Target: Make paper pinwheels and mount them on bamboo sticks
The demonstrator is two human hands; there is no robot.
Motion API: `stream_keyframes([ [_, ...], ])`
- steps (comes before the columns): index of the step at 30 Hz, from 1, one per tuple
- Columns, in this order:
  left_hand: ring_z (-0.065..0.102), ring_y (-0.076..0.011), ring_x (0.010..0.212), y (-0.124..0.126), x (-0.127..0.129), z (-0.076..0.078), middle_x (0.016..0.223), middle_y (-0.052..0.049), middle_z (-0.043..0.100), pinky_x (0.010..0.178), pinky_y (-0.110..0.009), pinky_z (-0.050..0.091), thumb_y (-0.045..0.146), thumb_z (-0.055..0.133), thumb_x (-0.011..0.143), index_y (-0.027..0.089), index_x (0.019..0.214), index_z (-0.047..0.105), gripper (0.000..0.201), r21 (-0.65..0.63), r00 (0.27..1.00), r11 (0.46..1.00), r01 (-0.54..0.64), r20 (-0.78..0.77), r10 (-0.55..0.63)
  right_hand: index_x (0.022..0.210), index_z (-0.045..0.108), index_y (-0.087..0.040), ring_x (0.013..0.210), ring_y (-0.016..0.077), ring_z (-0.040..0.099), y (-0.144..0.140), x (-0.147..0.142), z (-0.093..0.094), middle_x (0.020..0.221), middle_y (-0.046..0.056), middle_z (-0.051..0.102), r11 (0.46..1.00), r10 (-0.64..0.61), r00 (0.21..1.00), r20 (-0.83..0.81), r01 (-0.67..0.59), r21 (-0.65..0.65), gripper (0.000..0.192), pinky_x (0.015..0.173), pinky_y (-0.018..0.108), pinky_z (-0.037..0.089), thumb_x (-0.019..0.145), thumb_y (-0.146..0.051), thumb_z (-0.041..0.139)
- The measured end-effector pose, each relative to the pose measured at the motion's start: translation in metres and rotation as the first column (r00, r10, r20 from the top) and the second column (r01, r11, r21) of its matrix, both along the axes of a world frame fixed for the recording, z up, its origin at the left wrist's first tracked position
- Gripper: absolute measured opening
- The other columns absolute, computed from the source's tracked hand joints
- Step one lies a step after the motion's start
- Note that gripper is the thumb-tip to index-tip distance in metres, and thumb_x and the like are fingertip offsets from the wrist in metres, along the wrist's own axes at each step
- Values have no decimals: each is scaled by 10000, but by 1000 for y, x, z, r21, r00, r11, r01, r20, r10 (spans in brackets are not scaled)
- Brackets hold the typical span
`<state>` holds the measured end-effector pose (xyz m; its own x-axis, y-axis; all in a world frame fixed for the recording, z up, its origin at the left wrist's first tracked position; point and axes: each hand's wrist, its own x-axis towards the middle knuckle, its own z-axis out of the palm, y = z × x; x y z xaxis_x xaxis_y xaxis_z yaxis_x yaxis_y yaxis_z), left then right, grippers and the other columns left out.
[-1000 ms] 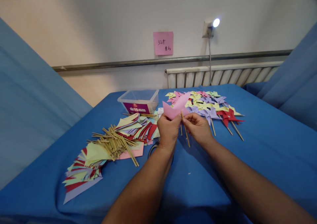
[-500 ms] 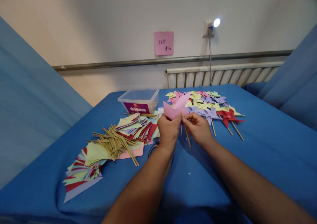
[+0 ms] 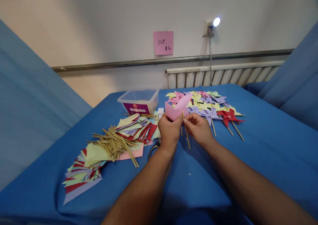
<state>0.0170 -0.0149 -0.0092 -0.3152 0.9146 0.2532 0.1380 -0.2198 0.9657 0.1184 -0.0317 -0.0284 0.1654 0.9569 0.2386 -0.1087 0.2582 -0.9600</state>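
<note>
While both forearms reach in from the near edge, the left hand pinches the pink paper at its lower edge; the sheet fans up and away from the grip. The right hand is closed on a thin wooden stick, just right of the paper, its long axis near-upright, top tilted left and touching the pink fold. Farther back lies the pinwheel pile, apart.

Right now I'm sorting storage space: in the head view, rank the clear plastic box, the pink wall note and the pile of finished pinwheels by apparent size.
1. Pile of finished pinwheels
2. Clear plastic box
3. Pink wall note, though it hangs farther off, so it may only look smallest.
</note>
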Motion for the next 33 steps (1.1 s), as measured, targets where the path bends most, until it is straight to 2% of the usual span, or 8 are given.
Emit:
stream_keyframes([
  [12, 505, -113, 591, -3, 2, 2, 679, 0, 607, 538, -213, 389, 366, 768, 567, 112, 798, 644, 365, 27, 994, 996, 88, 67, -90, 639, 542, -200, 406, 75, 383, 1, 0, 1, 509, -59, 491, 998, -66, 998, 5, 66, 20, 252, 386, 209, 299, 697, -401, 682],
  [17, 536, -130, 621, -5, 2, 6, 717, -31, 639, 557, -220, 413, 375, 767, 577, 82, 830, 669, 399, 16, 992, 993, 116, 50, -116, 691, 574, -196, 457, 95, 459, 2, 1, -7, 557, -40, 548, 992, -116, 987, 112, 111, 53, 204, 425, 213, 340, 747, -377, 650],
  [22, 525, -124, 598, -4, -2, 9, 696, -30, 628, 537, -216, 407, 376, 765, 578, 74, 788, 673, 379, 9, 991, 993, 119, 57, -119, 777, 629, -196, 460, 100, 492, -7, 2, 0, 617, -23, 600, 983, -139, 948, 285, 98, 153, 155, 441, 225, 365, 811, -346, 608],
  [25, 513, -114, 586, -2, -5, 13, 686, -22, 619, 526, -209, 397, 395, 766, 588, 76, 774, 677, 380, 5, 992, 993, 114, 50, -115, 872, 666, -199, 559, 117, 545, -11, 6, 7, 761, 11, 642, 943, -265, 897, 354, 164, 290, 138, 518, 246, 431, 825, -310, 599],
  [27, 518, -113, 583, -2, -7, 16, 695, -20, 625, 529, -210, 401, 400, 778, 577, 79, 790, 680, 399, -16, 987, 990, 138, 87, -136, 961, 659, -207, 719, 154, 594, -9, 12, 9, 897, 41, 650, 886, -410, 856, 315, 293, 359, 188, 641, 288, 484, 802, -302, 626],
  [29, 532, -116, 590, -2, -8, 18, 720, -24, 640, 546, -216, 418, 383, 792, 562, 83, 824, 684, 413, -44, 967, 976, 212, 155, -203, 1057, 628, -215, 911, 199, 606, -4, 20, 11, 1051, 71, 639, 862, -464, 854, 234, 375, 342, 325, 792, 354, 493, 752, -310, 681],
  [31, 554, -125, 613, -1, -8, 18, 762, -37, 660, 574, -226, 439, 357, 800, 555, 88, 853, 685, 417, -62, 934, 950, 306, 213, -287, 1108, 599, -215, 999, 221, 603, 2, 26, 12, 1101, 85, 641, 920, -348, 929, 121, 314, 235, 426, 874, 405, 477, 716, -335, 719],
  [33, 579, -140, 642, -2, -8, 17, 799, -53, 677, 598, -236, 454, 330, 808, 545, 91, 859, 687, 413, -81, 909, 924, 375, 230, -349, 1089, 598, -206, 964, 220, 624, 5, 30, 14, 1034, 81, 668, 979, -162, 987, -24, 163, 125, 450, 871, 414, 488, 691, -356, 744],
])
